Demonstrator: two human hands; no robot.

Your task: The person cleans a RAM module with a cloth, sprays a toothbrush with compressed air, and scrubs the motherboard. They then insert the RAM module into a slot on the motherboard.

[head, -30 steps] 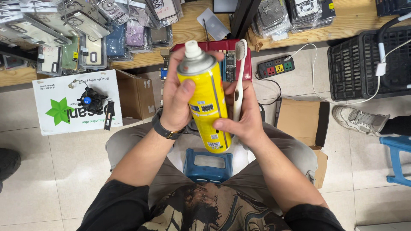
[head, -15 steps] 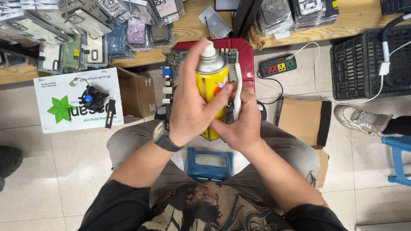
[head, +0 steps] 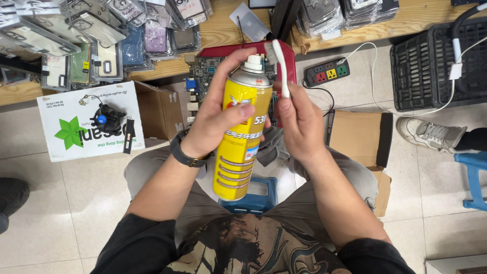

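Above the lap, the left hand grips the yellow can, the right hand clasps a white brush; together they hide most of the board.

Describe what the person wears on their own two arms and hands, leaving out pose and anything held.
Both arms have black sleeves pushed up to the elbows, leaving the forearms bare. The left hand has a dark wristwatch with a black strap at the wrist. The right hand is bare: no glove, watch or ring shows.
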